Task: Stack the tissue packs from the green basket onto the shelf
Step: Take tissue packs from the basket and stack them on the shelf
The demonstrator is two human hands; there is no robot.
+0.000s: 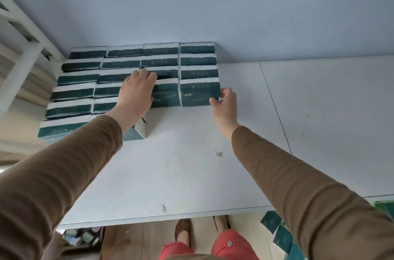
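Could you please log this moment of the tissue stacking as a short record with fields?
surface: white flat shelf top against a pale wall
stock: dark green and white tissue packs in four columns at the back left
left hand: left hand flat on the third column's front pack
right hand: right hand touching the right edge of the front right pack
basket: green basket edge at lower right, more packs beside it

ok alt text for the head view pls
Two hands in brown sleeves press dark green tissue packs into rows on a white shelf: the left hand lies flat on the packs, the right hand touches the end pack's side. More packs lie below right.
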